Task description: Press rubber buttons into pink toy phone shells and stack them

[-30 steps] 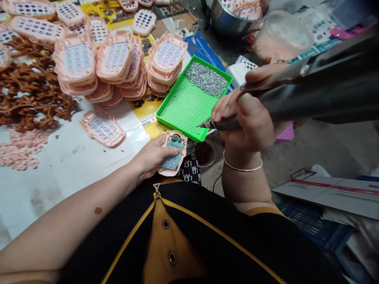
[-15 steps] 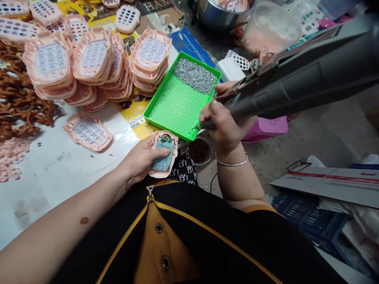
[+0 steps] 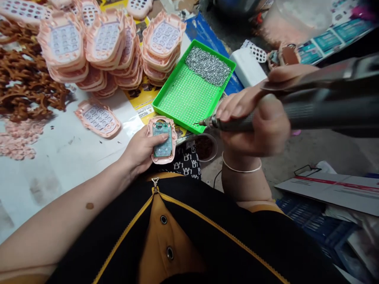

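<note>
My left hand (image 3: 139,148) grips a pink plastic shell, its thumb lying across the green circuit board (image 3: 162,145) seated inside. Wrapped around a dark electric screwdriver (image 3: 314,112) is my right hand (image 3: 251,114), slightly blurred. The driver's tip points left over the near right corner of a green perforated tray (image 3: 160,106). Loose silver screws (image 3: 207,67) lie heaped in the tray's far end. A tiny bit of metal shows at the driver's tip; I cannot tell whether it is a screw or the bare bit.
Stacks of pink shells with keypads (image 3: 66,43) stand behind the tray. One single shell (image 3: 99,118) lies on the white table. Brown plastic parts (image 3: 32,75) and small pink pieces (image 3: 19,138) are piled at left. A white block (image 3: 248,67) sits right of the tray.
My right hand has shifted on the screwdriver, which now lies more level with its tip still over the tray corner. The view has moved a little; my left hand keeps hold of the shell.
</note>
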A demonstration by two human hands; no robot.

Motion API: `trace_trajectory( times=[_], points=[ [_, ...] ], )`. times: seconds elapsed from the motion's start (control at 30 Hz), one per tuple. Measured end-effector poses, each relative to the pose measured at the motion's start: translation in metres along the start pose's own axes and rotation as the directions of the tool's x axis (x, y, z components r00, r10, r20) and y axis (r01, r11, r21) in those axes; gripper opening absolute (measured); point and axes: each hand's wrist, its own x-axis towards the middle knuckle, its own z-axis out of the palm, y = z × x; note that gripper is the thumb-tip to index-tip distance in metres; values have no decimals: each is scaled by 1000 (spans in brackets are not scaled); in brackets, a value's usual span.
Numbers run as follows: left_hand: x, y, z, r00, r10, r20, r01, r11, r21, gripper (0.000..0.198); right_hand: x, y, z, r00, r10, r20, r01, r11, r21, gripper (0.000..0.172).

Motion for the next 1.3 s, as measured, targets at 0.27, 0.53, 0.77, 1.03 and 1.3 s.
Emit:
trace_trajectory(
  times=[0.27,0.53,0.77,1.03,1.3],
  points=[
    [2,-2,2,997,63,46,-63,998,-6,40,-22,-24,39,948,-317,16,297,904,307,29],
    [0,-2,2,997,65,42,-65,998,20,36,-31,-2,35,976,-209,63,192,960,206,45],
    [1,-2,2,997,59,48,-58,998,-16,38,-35,-10,32,986,-151,73,137,977,164,40],
    [2,-4,1,997,67,43,-66,998,-23,39,-40,-26,36,976,-156,153,114,960,255,29],
    [3,-4,0,996,63,56,-60,997,-54,40,-43,-31,40,982,-124,140,98,979,181,30]
  ],
)
